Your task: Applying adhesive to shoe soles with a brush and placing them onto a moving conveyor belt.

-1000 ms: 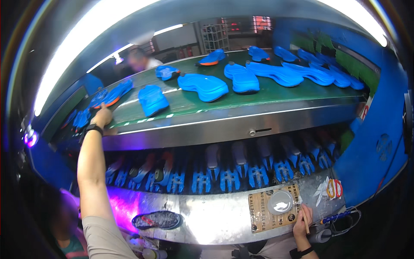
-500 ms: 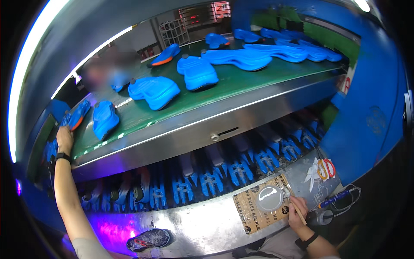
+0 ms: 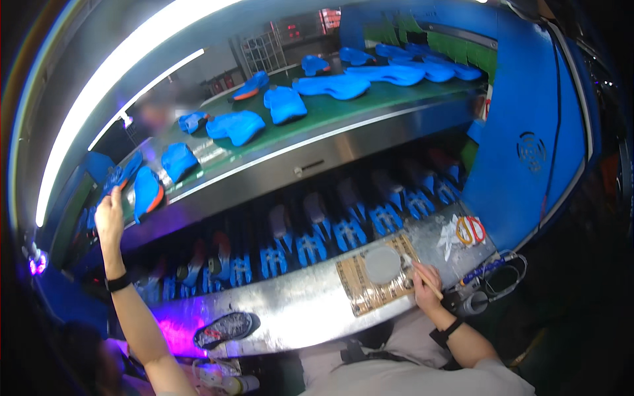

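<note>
While the conveyor belt point(image 3: 343, 109) carries blue soles:
Left hand point(image 3: 109, 214): grip closing on a blue sole point(image 3: 117, 179) at the belt's left end (beside an orange-edged sole point(image 3: 146, 193)).
Right hand point(image 3: 426, 287): clenched on a thin brush point(image 3: 426, 280), over the steel bench point(image 3: 297, 310).
Advice: lift straight up; edge close, open room right.
</note>
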`<state>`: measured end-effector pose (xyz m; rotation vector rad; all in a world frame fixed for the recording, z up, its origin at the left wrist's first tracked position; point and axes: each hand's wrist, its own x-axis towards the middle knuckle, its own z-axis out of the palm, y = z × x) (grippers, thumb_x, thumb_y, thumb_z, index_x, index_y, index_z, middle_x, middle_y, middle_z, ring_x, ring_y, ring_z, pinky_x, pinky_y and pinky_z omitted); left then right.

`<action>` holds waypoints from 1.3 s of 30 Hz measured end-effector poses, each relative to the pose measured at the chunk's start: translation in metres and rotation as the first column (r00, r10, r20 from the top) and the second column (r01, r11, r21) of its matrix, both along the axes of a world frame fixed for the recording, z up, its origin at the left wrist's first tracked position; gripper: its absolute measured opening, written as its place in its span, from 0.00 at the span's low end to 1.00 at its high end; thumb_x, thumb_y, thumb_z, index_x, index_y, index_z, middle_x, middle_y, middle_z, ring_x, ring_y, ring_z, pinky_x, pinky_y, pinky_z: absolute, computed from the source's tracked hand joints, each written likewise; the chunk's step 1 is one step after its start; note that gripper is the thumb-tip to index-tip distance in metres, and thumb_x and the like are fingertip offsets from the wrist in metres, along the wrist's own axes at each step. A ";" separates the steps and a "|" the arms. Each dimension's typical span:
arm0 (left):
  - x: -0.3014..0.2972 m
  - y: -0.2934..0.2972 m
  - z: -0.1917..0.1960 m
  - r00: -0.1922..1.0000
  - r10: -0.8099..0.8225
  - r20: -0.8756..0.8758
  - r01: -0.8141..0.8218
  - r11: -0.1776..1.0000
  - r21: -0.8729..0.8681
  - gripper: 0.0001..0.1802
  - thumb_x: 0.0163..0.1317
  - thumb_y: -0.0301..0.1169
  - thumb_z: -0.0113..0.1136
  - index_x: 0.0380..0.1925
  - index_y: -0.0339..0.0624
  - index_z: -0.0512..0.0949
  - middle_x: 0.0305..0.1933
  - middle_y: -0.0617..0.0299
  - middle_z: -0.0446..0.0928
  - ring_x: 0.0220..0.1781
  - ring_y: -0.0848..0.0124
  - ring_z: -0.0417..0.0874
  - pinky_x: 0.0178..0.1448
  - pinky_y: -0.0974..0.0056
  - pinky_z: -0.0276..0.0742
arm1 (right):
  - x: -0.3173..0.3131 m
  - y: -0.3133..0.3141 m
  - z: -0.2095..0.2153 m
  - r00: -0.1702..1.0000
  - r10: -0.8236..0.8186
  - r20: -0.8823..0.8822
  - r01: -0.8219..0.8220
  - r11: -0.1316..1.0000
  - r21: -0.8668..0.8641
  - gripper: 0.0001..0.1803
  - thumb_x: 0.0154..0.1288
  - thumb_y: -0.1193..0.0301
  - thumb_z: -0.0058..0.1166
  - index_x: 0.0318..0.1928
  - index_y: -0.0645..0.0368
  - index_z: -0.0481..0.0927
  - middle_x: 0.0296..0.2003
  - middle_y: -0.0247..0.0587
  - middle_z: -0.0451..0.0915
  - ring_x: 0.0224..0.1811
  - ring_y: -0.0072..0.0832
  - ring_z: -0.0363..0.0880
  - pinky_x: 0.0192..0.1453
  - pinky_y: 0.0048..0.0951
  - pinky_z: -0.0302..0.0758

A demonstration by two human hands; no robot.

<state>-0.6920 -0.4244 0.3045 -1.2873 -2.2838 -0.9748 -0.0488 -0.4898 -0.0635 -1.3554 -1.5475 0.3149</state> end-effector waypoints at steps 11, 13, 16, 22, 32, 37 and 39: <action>0.079 -0.070 -0.131 0.133 -0.643 0.754 0.447 0.718 0.533 0.16 0.68 0.30 0.59 0.52 0.36 0.75 0.45 0.61 0.83 0.38 0.74 0.84 0.39 0.69 0.78 | 0.005 0.009 0.064 0.922 0.206 -0.326 -0.249 0.964 -0.094 0.09 0.71 0.70 0.56 0.45 0.61 0.83 0.31 0.36 0.83 0.35 0.24 0.81 0.41 0.27 0.77; 0.119 -0.091 -0.177 0.044 -0.615 0.787 0.355 0.746 0.563 0.21 0.66 0.33 0.59 0.56 0.33 0.74 0.50 0.56 0.82 0.45 0.65 0.86 0.45 0.63 0.84 | -0.004 0.013 0.081 0.938 0.226 -0.263 -0.270 0.952 -0.142 0.08 0.70 0.70 0.57 0.44 0.61 0.83 0.30 0.37 0.84 0.33 0.24 0.82 0.39 0.27 0.77; 0.178 -0.126 -0.245 -0.081 -0.526 0.846 0.111 0.839 0.532 0.20 0.61 0.35 0.61 0.50 0.35 0.76 0.44 0.56 0.82 0.40 0.66 0.84 0.39 0.62 0.82 | -0.016 0.022 0.093 0.955 0.251 -0.159 -0.275 0.948 -0.157 0.09 0.67 0.68 0.58 0.39 0.60 0.84 0.26 0.40 0.84 0.28 0.28 0.82 0.33 0.31 0.76; 0.257 -0.189 -0.321 -0.702 -0.321 0.635 0.152 0.804 0.575 0.40 0.66 0.49 0.47 0.71 0.30 0.60 0.66 0.36 0.71 0.60 0.40 0.79 0.51 0.44 0.83 | -0.029 0.029 0.096 0.964 0.265 -0.012 -0.249 0.886 -0.391 0.09 0.68 0.68 0.57 0.38 0.62 0.84 0.27 0.38 0.84 0.29 0.23 0.82 0.35 0.26 0.75; 0.275 -0.199 -0.341 -0.842 -0.370 0.394 -0.095 0.820 0.565 0.49 0.61 0.52 0.62 0.74 0.36 0.56 0.72 0.34 0.61 0.66 0.42 0.72 0.64 0.45 0.76 | -0.057 -0.002 0.092 0.810 0.332 -0.483 -0.486 0.841 -0.237 0.09 0.72 0.73 0.55 0.46 0.65 0.82 0.39 0.37 0.85 0.41 0.21 0.82 0.47 0.24 0.78; 0.293 -0.208 -0.322 -0.581 -0.391 0.714 0.199 0.782 0.591 0.49 0.61 0.40 0.67 0.78 0.46 0.50 0.72 0.54 0.66 0.69 0.60 0.72 0.69 0.51 0.72 | -0.092 -0.027 0.091 0.690 0.480 -0.542 -0.681 0.685 -0.259 0.10 0.71 0.73 0.57 0.48 0.65 0.83 0.40 0.37 0.85 0.43 0.21 0.81 0.49 0.25 0.78; 0.300 -0.213 -0.312 -0.555 -0.384 0.738 0.236 0.778 0.583 0.53 0.61 0.33 0.66 0.80 0.44 0.43 0.73 0.56 0.63 0.70 0.63 0.70 0.71 0.55 0.68 | -0.104 -0.028 0.092 0.656 0.527 -0.541 -0.716 0.661 -0.225 0.10 0.68 0.74 0.59 0.47 0.64 0.84 0.40 0.40 0.85 0.43 0.24 0.81 0.50 0.27 0.77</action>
